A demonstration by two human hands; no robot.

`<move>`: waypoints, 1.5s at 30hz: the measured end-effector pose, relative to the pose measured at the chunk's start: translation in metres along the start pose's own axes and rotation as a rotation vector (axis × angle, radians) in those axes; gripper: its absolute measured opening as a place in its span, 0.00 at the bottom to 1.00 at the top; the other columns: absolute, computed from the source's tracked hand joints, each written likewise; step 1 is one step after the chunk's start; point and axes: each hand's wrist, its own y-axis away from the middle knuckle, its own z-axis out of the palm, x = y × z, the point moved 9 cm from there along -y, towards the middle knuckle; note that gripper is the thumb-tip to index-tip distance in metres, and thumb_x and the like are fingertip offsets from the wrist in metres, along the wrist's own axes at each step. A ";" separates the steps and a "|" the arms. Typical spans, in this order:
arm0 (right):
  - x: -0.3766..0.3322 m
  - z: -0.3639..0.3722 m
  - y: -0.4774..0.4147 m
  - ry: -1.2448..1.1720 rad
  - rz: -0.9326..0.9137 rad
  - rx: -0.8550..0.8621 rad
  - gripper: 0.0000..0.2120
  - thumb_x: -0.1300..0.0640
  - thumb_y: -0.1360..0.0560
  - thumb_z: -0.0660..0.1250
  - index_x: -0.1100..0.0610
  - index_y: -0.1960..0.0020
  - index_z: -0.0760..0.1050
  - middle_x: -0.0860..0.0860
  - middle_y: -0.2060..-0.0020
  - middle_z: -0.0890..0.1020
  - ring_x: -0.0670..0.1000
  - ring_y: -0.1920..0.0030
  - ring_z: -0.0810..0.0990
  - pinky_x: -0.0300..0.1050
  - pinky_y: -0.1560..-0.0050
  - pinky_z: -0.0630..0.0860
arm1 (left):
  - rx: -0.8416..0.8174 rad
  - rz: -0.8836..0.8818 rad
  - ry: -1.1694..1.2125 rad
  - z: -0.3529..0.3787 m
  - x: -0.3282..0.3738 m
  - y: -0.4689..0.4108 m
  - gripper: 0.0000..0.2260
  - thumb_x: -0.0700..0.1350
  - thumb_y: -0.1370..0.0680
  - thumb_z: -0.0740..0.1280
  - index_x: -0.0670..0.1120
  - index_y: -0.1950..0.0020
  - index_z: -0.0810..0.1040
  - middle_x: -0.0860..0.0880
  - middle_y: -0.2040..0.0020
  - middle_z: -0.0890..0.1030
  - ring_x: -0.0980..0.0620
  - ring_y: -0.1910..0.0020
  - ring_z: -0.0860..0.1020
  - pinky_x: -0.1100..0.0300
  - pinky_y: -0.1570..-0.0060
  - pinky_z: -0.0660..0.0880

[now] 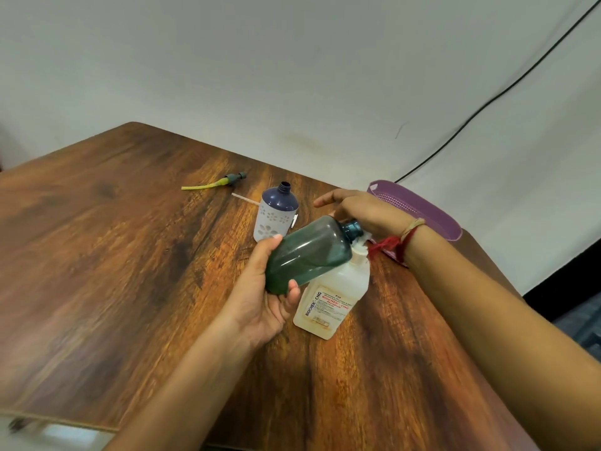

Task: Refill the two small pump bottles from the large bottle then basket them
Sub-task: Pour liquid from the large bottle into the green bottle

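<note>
My left hand point(263, 304) grips a small translucent green bottle point(309, 252) by its base, tilted so its open neck points right, against the white pump spout of the large bottle point(331, 294). This large white bottle, labelled BIOCHEK CHG, stands on the table. My right hand point(364, 209) lies over its pump head with the index finger stretched out; the pump head itself is mostly hidden. Behind them a second small bottle point(278, 211), dark blue with a white flowered sleeve, stands upright with no cap. A purple basket point(419, 206) sits at the right, behind my right wrist.
A grey pump head with a yellow-green tube point(221, 182) lies at the back of the wooden table point(113, 239). A thin white tube point(245, 199) lies just left of the blue bottle. A black cable point(487, 102) runs down the wall to the right.
</note>
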 end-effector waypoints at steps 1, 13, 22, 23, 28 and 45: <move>0.003 0.000 0.000 -0.045 0.012 0.011 0.20 0.73 0.24 0.51 0.60 0.39 0.74 0.53 0.56 0.76 0.51 0.60 0.75 0.40 0.62 0.75 | 0.013 0.006 -0.001 -0.001 0.000 -0.001 0.17 0.53 0.25 0.68 0.43 0.43 0.76 0.36 0.52 0.82 0.52 0.79 0.78 0.67 0.81 0.74; 0.008 -0.001 0.002 -0.077 0.011 0.021 0.18 0.71 0.24 0.54 0.58 0.40 0.73 0.53 0.56 0.75 0.50 0.61 0.74 0.41 0.61 0.75 | 0.028 0.034 -0.034 -0.003 0.004 -0.004 0.19 0.53 0.27 0.69 0.42 0.43 0.76 0.38 0.55 0.82 0.53 0.79 0.78 0.67 0.81 0.74; 0.006 -0.002 -0.003 -0.026 0.025 0.009 0.21 0.71 0.23 0.54 0.56 0.35 0.71 0.53 0.50 0.74 0.49 0.58 0.74 0.45 0.54 0.75 | 0.007 0.045 -0.062 -0.006 0.005 -0.009 0.21 0.55 0.31 0.71 0.43 0.44 0.77 0.38 0.52 0.81 0.54 0.77 0.77 0.67 0.81 0.74; 0.008 -0.002 -0.002 -0.052 0.031 0.023 0.21 0.71 0.23 0.54 0.56 0.34 0.70 0.53 0.52 0.75 0.50 0.60 0.74 0.44 0.59 0.74 | 0.013 0.044 -0.061 -0.007 0.004 -0.009 0.21 0.55 0.31 0.71 0.43 0.45 0.78 0.38 0.52 0.81 0.54 0.77 0.77 0.67 0.81 0.74; 0.008 -0.001 0.002 -0.015 0.053 -0.007 0.20 0.70 0.22 0.55 0.55 0.34 0.69 0.54 0.52 0.75 0.52 0.58 0.77 0.43 0.59 0.77 | 0.001 0.030 -0.051 -0.006 0.004 -0.008 0.20 0.54 0.31 0.71 0.43 0.46 0.77 0.37 0.52 0.82 0.54 0.77 0.77 0.67 0.81 0.74; 0.009 -0.001 0.000 -0.038 0.002 0.043 0.20 0.69 0.22 0.54 0.55 0.33 0.68 0.54 0.56 0.76 0.52 0.61 0.75 0.44 0.61 0.75 | 0.013 0.054 -0.078 -0.007 0.006 -0.008 0.19 0.54 0.30 0.70 0.44 0.45 0.77 0.38 0.50 0.80 0.55 0.79 0.76 0.68 0.80 0.74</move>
